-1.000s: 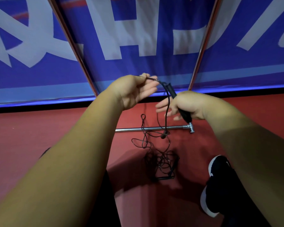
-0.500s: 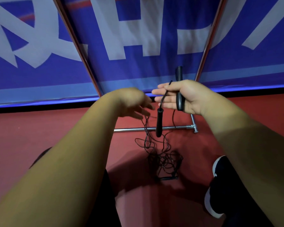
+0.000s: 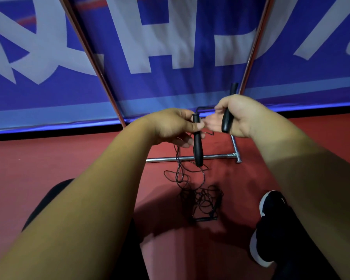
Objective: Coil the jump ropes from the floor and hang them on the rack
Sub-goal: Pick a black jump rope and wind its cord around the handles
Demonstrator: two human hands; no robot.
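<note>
My left hand [image 3: 170, 126] pinches the top of one black handle [image 3: 197, 147] between thumb and fingers; it hangs in front of the rack bar [image 3: 170, 159]. My right hand [image 3: 237, 118] curls round the other handle [image 3: 227, 120], whose tip pokes above the fist. The rope [image 3: 203, 199] drops into a shadowed tangle on the floor [image 3: 69, 158] left of my shoe [image 3: 271, 219]; I cannot tell how many ropes lie there. The uprights [image 3: 253, 47] are cut off at the top.

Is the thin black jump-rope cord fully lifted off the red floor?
No, most of the thin black cord lies tangled on the red floor.
</note>
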